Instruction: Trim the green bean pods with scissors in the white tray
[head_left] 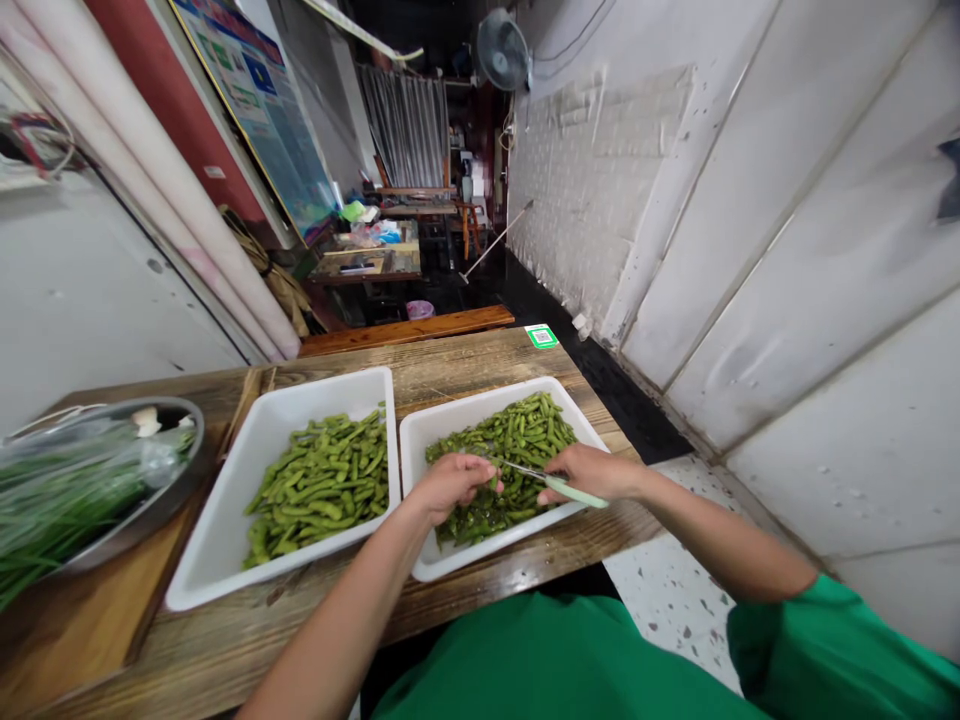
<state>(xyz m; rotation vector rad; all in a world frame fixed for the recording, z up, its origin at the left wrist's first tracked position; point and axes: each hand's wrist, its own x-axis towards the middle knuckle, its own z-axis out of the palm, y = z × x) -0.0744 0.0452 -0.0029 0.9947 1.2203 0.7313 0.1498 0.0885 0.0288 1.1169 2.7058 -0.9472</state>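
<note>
Pod point(496, 483) and scissors point(577, 493) over the white tray point(487, 553), just below frame centre.
I see the left hand point(455, 480) pinching the pod, the right hand point(589, 470) closed round the scissors' handle; I'd judge the pod light, springy, perhaps slick, best held mid-body, the scissors rigid.

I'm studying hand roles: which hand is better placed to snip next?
Likely the right hand: it holds the scissors, which point toward the left hand pinching a pod.
</note>
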